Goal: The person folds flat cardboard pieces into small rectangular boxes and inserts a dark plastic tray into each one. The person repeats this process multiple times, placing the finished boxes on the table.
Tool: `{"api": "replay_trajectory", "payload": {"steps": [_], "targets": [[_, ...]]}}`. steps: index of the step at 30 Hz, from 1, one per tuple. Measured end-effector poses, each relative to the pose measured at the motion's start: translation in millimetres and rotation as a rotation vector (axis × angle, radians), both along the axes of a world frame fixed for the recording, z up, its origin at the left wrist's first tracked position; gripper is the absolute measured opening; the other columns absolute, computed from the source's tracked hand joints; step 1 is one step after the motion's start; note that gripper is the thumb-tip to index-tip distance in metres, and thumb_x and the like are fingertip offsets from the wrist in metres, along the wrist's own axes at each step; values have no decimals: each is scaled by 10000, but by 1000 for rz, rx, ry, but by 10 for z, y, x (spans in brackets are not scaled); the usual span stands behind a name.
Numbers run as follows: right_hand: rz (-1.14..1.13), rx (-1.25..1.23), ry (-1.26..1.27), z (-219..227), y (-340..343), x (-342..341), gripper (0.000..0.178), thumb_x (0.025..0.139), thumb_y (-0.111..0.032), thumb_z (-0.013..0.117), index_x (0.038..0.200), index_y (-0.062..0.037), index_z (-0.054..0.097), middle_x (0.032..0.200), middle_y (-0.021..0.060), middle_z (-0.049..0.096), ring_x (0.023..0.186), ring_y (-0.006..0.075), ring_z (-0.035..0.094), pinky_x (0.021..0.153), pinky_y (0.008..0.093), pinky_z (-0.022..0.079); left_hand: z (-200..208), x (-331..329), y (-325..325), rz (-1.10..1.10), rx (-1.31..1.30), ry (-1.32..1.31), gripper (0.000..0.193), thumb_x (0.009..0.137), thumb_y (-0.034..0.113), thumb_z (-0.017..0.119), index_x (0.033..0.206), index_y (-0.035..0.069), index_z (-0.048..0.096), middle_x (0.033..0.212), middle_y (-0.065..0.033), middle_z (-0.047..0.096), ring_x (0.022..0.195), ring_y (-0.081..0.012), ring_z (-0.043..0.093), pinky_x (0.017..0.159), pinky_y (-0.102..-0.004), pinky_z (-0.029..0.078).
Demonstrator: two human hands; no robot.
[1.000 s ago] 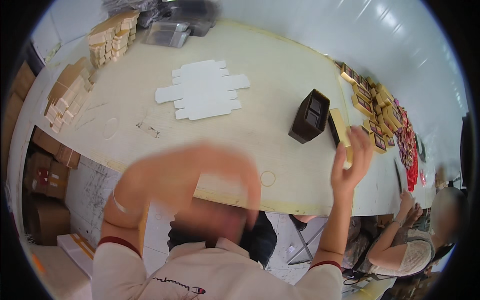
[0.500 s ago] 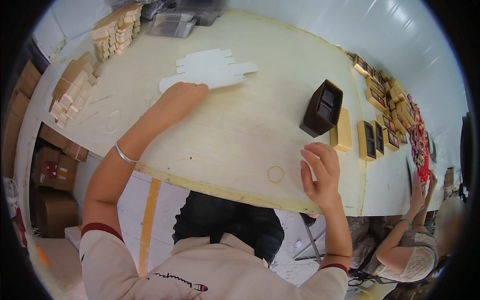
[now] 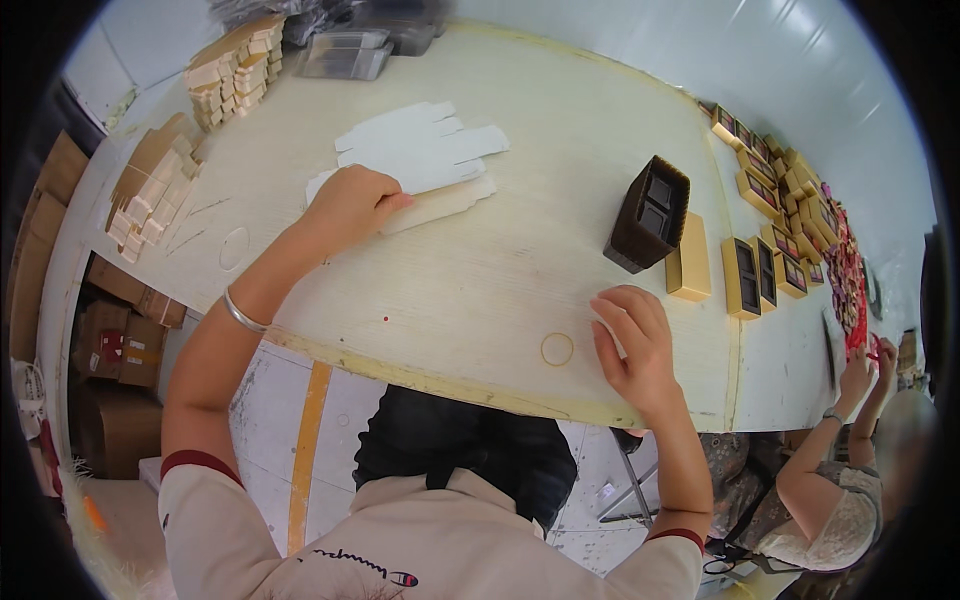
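Note:
My left hand (image 3: 355,208) is closed on the near edge of a cream flat carton blank (image 3: 443,203) at the left middle of the table. Just beyond it lies a white flat carton blank (image 3: 415,145) with tabs along its edges, partly overlapping. The far end of the cream blank is hidden under my hand. Palm turned inward, my right hand (image 3: 640,350) hovers near the front edge with fingers curved and apart, nothing in it. Closest to it are a thin yellow rubber band (image 3: 557,350), a gold box (image 3: 690,260) and a stack of dark trays (image 3: 647,215).
Stacks of folded carton blanks (image 3: 235,75) stand at the far left, beside clear plastic trays (image 3: 345,55). Gold boxes with dark inserts (image 3: 742,278) line the right side. Another person's hands (image 3: 868,370) handle red material (image 3: 850,290) at the far right.
My left hand has drawn the cream blank slightly toward me, so it now shows separately from the white one. My right hand is almost unmoved.

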State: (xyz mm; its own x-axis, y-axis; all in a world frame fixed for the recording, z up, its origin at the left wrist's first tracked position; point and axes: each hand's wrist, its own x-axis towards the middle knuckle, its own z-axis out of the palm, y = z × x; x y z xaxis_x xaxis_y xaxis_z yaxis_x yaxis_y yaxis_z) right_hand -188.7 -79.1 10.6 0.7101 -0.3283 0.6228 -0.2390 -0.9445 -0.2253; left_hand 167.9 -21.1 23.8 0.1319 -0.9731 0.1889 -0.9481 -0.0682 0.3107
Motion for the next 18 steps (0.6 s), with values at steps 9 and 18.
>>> {"api": "replay_trajectory", "payload": {"steps": [9, 18], "targets": [[-73, -146, -119, 155, 248, 16, 358, 720, -26, 705, 1071, -12, 629, 1008, 138, 626, 937, 323, 597, 829, 395, 493, 373, -587, 656, -413, -710, -500, 204, 758, 71, 667, 959, 48, 686, 900, -85, 690, 820, -238, 692, 646, -302, 560], [161, 134, 56, -194, 586, 374, 438, 755, -47, 710, 1168, -22, 568, 989, 123, 608, 860, 295, 589, 733, 392, 479, -86, -942, 992, -359, -5, 374, 133, 862, 101, 621, 973, 35, 653, 770, -103, 654, 637, -235, 599, 548, -287, 457]]}}
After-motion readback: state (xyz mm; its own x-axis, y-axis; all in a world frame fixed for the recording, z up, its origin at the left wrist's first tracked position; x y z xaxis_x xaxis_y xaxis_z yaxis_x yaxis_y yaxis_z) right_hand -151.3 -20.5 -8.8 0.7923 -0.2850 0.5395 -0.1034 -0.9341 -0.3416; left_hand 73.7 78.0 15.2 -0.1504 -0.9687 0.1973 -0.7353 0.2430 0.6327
